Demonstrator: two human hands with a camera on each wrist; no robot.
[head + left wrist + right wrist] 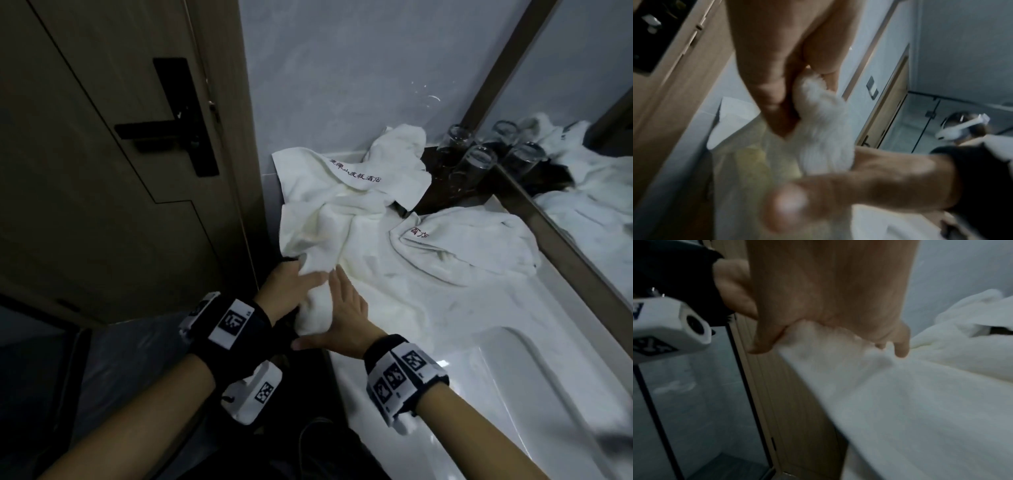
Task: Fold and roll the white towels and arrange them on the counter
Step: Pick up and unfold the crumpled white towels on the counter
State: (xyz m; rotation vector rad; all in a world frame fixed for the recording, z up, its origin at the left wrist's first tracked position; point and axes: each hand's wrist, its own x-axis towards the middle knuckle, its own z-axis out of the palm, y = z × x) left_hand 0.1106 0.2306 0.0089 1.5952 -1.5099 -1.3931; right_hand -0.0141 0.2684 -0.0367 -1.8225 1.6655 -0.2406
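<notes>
Several white towels lie crumpled on the counter [455,322]. The nearest towel [376,274] hangs over the counter's left front edge, and its bunched end sits between both hands. My left hand [308,270] pinches that end from the left; in the left wrist view the towel [824,129] is caught between its fingers [764,81]. My right hand [329,301] lies over the bunch with its thumb underneath, and the right wrist view shows its fingertips [900,350] hooked over the towel [900,402]. A towel with red lettering [342,178] lies behind, another [479,246] to the right.
Two upturned glasses [479,161] stand on a dark tray at the back by the mirror [599,137]. A white sink basin [513,394] takes up the counter's right part. A wooden door with a black handle [154,132] stands close on the left.
</notes>
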